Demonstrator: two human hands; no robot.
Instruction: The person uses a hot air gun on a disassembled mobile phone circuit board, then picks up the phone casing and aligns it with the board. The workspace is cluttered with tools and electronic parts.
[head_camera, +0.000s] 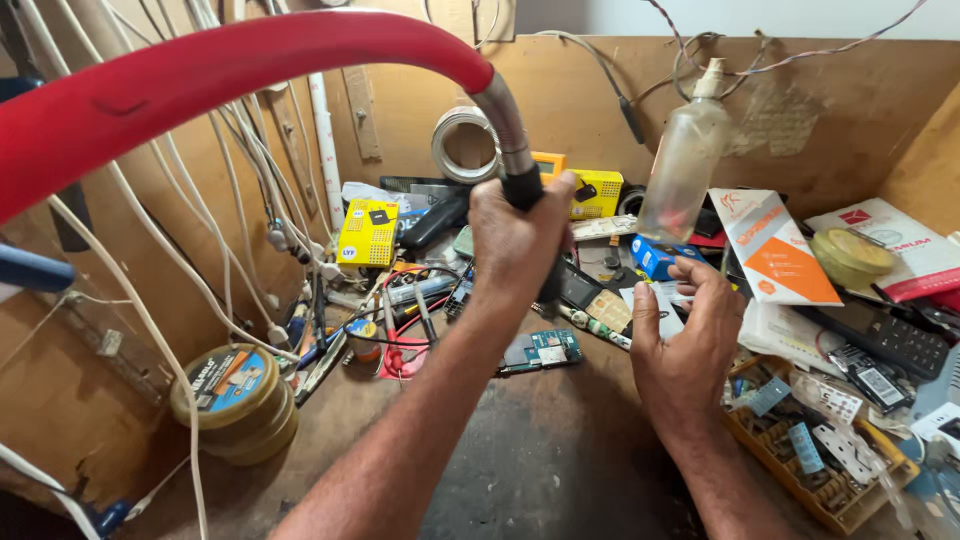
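Bench: I see dark, scuffed wood top (540, 450), bare patch in the middle, clutter round the back & sides.
Walls: plywood back wall (800, 110) & left wall, white wires (200, 200) hanging down the left.
L hand: my left hand (515, 235) is clamped round the black grip of the hose (200, 80), red sleeve arcing up-left, metal neck bending down into the fist, over the back of the bench.
R hand: my right hand (685, 340) is loose, fingers apart, holding nothing, near a blue box (655, 258).
Back: clear bottle (685, 160), tape roll (462, 140), yellow boxes.
Left: tins (235, 400), stacked.
Right: orange tray (820, 470) w/ small parts, phone (890, 340).
Mid: circuit board (543, 351), just right of my left forearm.
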